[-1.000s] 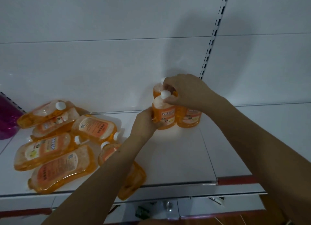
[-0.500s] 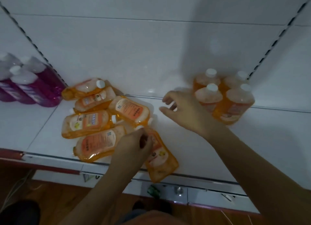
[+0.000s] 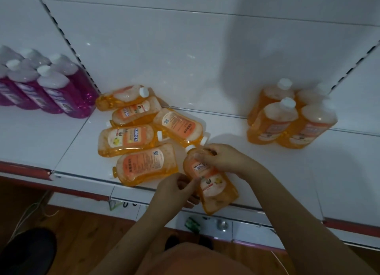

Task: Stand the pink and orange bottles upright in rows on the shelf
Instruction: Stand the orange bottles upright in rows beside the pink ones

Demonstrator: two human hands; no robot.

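While both hands grip one orange bottle (image 3: 209,180) lying at the shelf (image 3: 287,171) front edge, left hand (image 3: 174,189) holds its lower side, right hand (image 3: 222,157) its neck; five more lie beside, four stand right.

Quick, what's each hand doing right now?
Left hand: fingers closed on the lower side of an orange bottle.
Right hand: fingers closed on the same bottle near its cap.
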